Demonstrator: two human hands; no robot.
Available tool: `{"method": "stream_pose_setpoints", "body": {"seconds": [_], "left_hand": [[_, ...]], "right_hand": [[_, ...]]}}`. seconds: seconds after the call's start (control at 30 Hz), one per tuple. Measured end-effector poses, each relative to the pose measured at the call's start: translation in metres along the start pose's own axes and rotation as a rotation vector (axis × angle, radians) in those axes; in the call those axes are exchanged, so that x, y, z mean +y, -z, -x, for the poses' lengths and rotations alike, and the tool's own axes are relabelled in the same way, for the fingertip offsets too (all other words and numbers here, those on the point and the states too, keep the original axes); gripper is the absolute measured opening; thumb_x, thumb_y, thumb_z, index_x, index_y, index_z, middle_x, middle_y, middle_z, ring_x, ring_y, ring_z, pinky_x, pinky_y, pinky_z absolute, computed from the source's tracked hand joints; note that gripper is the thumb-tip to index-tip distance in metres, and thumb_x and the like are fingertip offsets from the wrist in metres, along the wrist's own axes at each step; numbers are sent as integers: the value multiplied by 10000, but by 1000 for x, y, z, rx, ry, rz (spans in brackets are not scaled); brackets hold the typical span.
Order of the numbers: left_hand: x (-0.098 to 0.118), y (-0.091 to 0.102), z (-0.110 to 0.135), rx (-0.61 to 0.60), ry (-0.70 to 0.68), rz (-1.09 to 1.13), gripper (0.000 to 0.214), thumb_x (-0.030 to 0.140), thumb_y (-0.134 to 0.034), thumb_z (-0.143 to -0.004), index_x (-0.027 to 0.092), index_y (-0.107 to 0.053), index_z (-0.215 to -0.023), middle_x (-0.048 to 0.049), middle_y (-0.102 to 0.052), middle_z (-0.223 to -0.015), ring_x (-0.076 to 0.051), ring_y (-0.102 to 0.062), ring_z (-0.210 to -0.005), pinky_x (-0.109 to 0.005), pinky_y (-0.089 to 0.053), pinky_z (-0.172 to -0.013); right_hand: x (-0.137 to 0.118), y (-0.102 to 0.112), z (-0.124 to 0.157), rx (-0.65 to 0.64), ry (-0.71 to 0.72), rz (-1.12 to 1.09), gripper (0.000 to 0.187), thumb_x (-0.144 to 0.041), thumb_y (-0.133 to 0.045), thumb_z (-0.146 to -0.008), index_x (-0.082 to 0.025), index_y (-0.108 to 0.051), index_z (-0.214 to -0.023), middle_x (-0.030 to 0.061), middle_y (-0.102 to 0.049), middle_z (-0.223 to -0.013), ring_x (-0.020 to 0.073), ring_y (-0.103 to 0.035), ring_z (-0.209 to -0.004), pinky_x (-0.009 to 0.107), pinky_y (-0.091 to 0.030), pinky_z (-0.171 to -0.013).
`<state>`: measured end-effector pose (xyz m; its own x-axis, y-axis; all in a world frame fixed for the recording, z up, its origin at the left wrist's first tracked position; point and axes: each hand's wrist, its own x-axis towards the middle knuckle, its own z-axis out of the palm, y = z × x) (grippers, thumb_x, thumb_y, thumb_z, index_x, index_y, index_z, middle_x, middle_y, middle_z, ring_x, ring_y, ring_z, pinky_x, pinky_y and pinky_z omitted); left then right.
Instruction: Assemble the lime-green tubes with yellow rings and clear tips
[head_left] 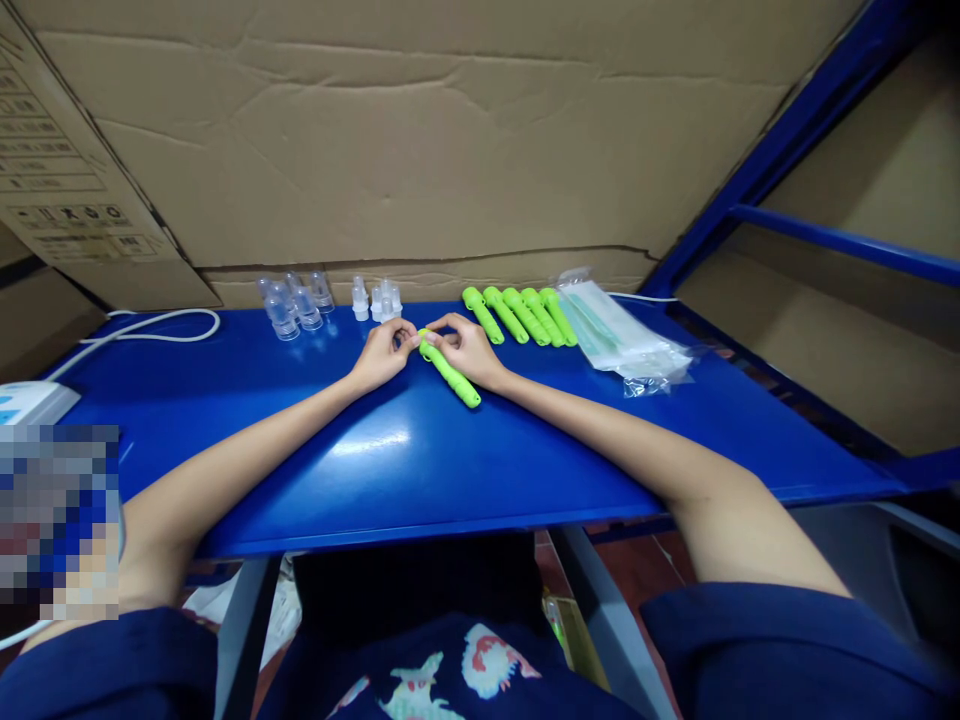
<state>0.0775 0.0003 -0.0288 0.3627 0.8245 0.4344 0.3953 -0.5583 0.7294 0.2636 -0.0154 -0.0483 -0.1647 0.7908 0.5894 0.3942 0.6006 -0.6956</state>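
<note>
Both hands meet near the far edge of the blue metal worktop (390,470), around its middle. The left hand (384,354) and the right hand (471,350) pinch with closed fingertips the far end of a bright green plastic tube (453,377), which lies slanted on the worktop. Five similar green tubes (520,316) lie in a row just beside the right hand, closer to the far edge.

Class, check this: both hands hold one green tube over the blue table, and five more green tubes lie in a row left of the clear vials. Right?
No. In the head view the row of five green tubes lies to the right of the clear vials, not the left. The left hand and right hand do hold one green tube over the blue table.
</note>
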Motion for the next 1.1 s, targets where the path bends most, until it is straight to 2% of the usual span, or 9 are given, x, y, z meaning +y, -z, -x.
{"method": "stream_pose_setpoints", "body": {"seconds": [0.27, 0.43, 0.6, 0.77, 1.0, 1.1], "left_hand": [[-5, 0, -1, -35, -32, 47, 178, 335, -609, -855, 157, -619, -855, -26, -645, -763, -140, -578, -712, -243, -427, -634], [-8, -4, -2, -20, -1, 80, 135, 299, -620, -867, 167, -596, -853, -22, -656, -788, -136, -605, -746, -251, -473, -712], [-5, -4, -1, 14, -53, 33, 149, 252, -619, -877, 165, -630, -997, -33, -667, -892, -130, -613, -766, -240, -471, -683], [-3, -3, 0, 33, -103, -47, 176, 246, -613, -892, 160, -694, -1023, -54, -689, -968, -138, -618, -812, -265, -510, -775], [-2, -1, 1, 30, -127, -78, 241, 307, -612, -920, 172, -739, -1073, -68, -697, -976, -157, -625, -848, -283, -515, -815], [-2, -2, 1, 31, -105, -65, 292, 338, -613, -925, 169, -720, -1137, -85, -684, -1037, -157, -639, -870, -268, -525, -789]], "right_hand": [[1, 1, 0, -26, -4, -15, 351, -497, -604, -909, -160, -673, -978, 96, -678, -1028, 164, -676, -775, 311, -614, -704], [3, 2, -2, -9, 7, 23, 360, -521, -609, -901, -170, -665, -954, 97, -671, -1004, 192, -681, -839, 335, -617, -733], [2, 1, -2, -16, -11, 24, 405, -556, -599, -903, -163, -671, -970, 91, -665, -999, 177, -675, -807, 326, -613, -735], [1, 1, -2, -22, -13, 21, 381, -537, -598, -906, -168, -667, -974, 84, -665, -996, 176, -671, -813, 316, -609, -723], [2, 1, -2, -6, -19, 10, 367, -539, -580, -916, -181, -641, -974, 88, -659, -1011, 191, -668, -860, 328, -608, -736], [3, 1, -2, 9, -35, 22, 344, -515, -540, -945, -191, -624, -1020, 92, -660, -1059, 174, -662, -820, 327, -607, -730]]}}
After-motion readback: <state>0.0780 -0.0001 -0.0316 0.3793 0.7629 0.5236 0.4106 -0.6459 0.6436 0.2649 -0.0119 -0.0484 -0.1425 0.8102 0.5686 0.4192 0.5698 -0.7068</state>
